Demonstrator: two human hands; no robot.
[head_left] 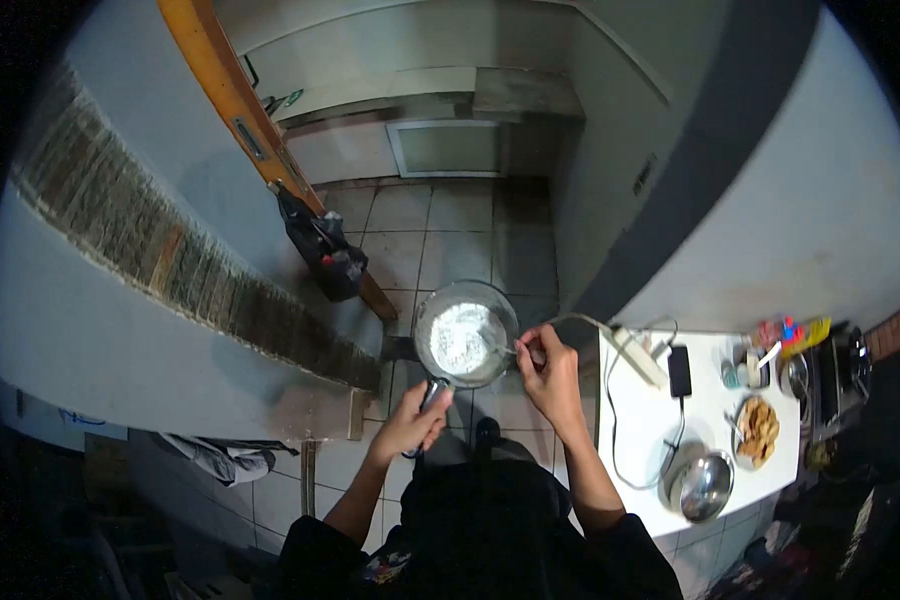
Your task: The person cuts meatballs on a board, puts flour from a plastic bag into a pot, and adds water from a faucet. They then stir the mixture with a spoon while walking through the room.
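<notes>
My left hand (pixel 416 424) is closed round the dark handle of a round pan (pixel 505 302), which is out in front of me above the tiled floor. White, powdery or creamy contents (pixel 460 338) cover the pan's bottom. At the pan's right rim, the fingers of my right hand (pixel 551 372) pinch a thin metal utensil (pixel 506 349). Its far end reaches into the white contents and its shape there is blurred.
At right, a white table (pixel 625 450) bears a metal bowl (pixel 705 487), a plate of brown food (pixel 757 432), a power strip (pixel 638 358) and a black adapter (pixel 680 371). A black bag (pixel 322 245) hangs by the wooden door frame (pixel 232 85). The wall edge (pixel 310 345) is close at left.
</notes>
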